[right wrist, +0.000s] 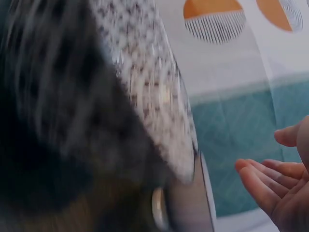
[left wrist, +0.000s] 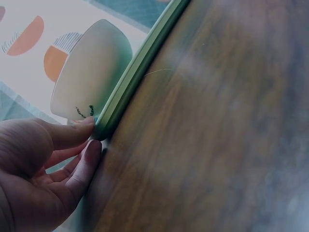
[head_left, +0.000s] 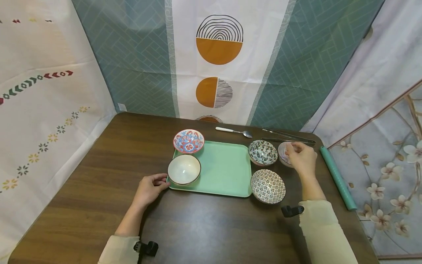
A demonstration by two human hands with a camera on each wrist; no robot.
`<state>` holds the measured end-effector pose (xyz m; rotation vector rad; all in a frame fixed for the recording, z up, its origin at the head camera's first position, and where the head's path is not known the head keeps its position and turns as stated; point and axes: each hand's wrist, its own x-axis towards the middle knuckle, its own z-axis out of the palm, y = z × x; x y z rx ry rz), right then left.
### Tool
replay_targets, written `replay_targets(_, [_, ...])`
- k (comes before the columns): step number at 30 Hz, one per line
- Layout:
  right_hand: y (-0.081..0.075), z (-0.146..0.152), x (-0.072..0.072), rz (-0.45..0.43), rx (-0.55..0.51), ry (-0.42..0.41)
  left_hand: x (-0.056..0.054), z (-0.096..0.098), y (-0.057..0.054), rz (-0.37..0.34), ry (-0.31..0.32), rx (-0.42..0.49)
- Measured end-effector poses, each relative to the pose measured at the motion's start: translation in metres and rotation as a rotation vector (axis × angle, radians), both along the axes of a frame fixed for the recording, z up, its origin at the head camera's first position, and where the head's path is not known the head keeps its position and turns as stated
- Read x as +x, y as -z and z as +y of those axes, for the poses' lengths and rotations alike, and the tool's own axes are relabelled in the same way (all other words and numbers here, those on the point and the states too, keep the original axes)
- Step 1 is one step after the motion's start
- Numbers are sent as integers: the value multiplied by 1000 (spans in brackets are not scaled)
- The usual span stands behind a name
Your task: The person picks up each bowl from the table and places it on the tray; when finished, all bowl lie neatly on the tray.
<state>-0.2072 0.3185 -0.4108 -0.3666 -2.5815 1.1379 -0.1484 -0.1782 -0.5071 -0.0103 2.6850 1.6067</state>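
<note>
My left hand is at the near left corner of a pale green tray. In the left wrist view, thumb and fingertips pinch the tray's rim. Beside that hand, a cream bowl with a dark rim sits on the tray's left end. Above a small pinkish bowl, right of the tray, hovers my right hand, partly covering it. Its thumb and fingers stand apart with nothing between them in the right wrist view, where a patterned bowl looms blurred.
A red-blue bowl overlaps the tray's far left corner. A floral bowl and a checkered bowl stand along its right side. Behind lie a white-handled spoon and long thin metal utensils. A green roll lies at the right edge.
</note>
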Motion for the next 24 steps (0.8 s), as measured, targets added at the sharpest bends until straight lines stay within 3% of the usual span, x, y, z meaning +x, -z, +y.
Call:
replay_targets(8, [19, 44, 6, 53, 125, 87, -1, -1, 2, -18, 5, -3])
replay_targets(17, [41, 67, 12, 113, 139, 198, -1, -1, 0, -22, 18, -4])
replay_targets(24, [58, 76, 8, 53, 128, 201, -1, 0, 0, -23, 11, -1])
